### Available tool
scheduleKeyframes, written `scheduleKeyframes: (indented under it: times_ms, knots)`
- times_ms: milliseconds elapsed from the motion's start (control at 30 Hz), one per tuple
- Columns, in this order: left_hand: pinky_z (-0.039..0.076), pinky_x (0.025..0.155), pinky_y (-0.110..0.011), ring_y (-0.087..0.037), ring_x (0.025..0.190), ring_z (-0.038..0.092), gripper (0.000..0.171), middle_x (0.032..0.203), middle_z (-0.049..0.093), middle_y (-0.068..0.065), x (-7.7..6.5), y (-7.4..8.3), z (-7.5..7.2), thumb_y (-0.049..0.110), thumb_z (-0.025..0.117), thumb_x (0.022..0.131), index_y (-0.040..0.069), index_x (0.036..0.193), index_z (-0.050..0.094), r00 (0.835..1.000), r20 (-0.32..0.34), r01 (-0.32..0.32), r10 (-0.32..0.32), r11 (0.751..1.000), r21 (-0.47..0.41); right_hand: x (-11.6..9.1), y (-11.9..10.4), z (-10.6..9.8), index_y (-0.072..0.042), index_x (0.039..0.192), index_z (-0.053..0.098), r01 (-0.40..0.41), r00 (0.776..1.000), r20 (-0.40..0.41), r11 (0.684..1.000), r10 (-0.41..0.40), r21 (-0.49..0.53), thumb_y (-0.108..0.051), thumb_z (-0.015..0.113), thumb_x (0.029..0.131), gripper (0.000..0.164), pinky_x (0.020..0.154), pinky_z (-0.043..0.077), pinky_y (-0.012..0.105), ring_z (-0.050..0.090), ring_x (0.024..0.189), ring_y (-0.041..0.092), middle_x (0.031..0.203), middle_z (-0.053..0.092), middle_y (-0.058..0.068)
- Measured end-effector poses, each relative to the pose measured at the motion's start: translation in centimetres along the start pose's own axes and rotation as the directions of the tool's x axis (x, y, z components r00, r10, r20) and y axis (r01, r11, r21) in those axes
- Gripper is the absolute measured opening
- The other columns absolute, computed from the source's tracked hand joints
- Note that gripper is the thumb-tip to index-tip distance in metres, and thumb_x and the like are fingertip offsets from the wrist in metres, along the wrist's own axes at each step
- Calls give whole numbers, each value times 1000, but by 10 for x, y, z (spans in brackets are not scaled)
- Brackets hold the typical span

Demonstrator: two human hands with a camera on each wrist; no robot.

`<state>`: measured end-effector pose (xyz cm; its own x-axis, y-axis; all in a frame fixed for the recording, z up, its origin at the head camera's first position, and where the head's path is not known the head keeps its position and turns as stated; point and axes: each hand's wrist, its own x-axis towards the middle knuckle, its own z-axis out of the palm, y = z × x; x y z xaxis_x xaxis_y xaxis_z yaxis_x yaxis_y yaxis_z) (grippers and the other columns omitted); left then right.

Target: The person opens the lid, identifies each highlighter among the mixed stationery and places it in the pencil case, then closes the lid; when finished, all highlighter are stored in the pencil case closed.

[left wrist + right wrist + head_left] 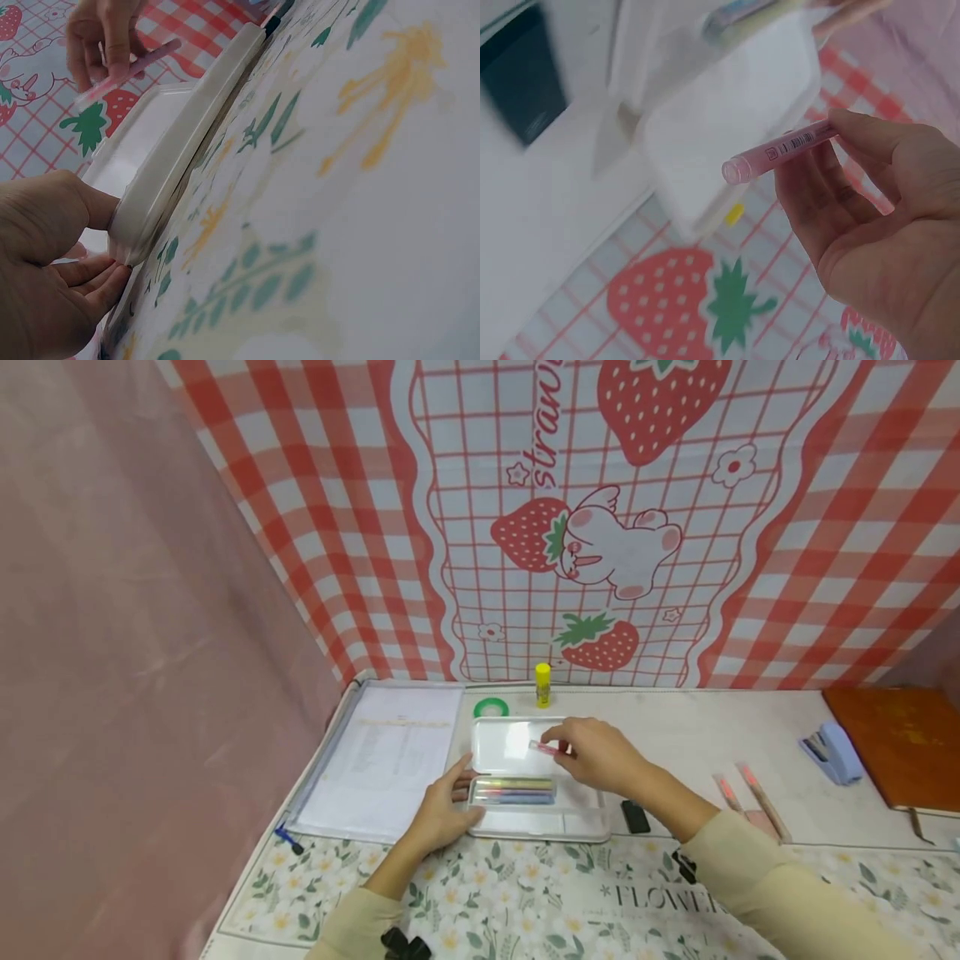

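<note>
The right hand [600,755] pinches a pink translucent plastic marker [786,152] above the open lid [497,747] of a white rectangular case [517,825] — its left end gripped by the left hand [441,812] — with slim multicoloured pens [516,791] inside.

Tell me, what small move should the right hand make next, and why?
Probably lower the pink pen into the white case, beside the other pens: the right hand pinches it over the open case, there is bare room next to those pens, and the left hand holds the case's edge.
</note>
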<state>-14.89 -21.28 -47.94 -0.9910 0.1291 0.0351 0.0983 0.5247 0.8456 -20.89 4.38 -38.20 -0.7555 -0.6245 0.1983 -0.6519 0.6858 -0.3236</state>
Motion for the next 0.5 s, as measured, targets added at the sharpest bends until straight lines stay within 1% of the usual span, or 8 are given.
scheduleKeyframes:
  times_ms: [100, 300, 400, 500]
  knots:
    - [50, 97, -39, -31, 113, 57, 85, 128, 54, -12, 0, 1, -1, 5, 70, 78, 9, 149, 23, 1000, 5, -2, 2, 1000, -10, 9, -12, 11, -15, 105, 71, 39, 999, 16, 999, -39, -5, -11, 71, 81, 24, 51, 44, 18, 53, 63, 5, 78, 65, -5]
    - [50, 97, -39, -32, 113, 57, 85, 128, 54, -13, 1, 1, -1, 3, 70, 78, 7, 149, 23, 1000, 11, -12, 12, 1000, -16, 20, -35, 34, -17, 104, 72, 77, 995, 71, 997, -77, -4, -16, 71, 83, 21, 51, 43, 21, 50, 63, 7, 79, 61, -5]
    - [50, 97, -39, -32, 114, 57, 85, 128, 54, -14, 1, 1, -1, 3, 70, 78, 6, 149, 23, 1000, 8, -17, 17, 1000, -19, 22, -42, 46, -17, 103, 72, 115, 991, 71, 993, -113, -23, -14, 70, 83, 20, 50, 42, 23, 49, 62, 8, 77, 59, -5]
    - [50, 97, -40, -33, 114, 57, 86, 128, 54, -14, 1, 1, -1, 3, 71, 77, 6, 149, 24, 1000, 7, -17, 17, 1000, -12, 23, -46, 58, -17, 102, 72, 135, 988, 83, 989, -129, -63, -12, 70, 82, 20, 50, 44, 24, 50, 63, 9, 78, 59, -5]
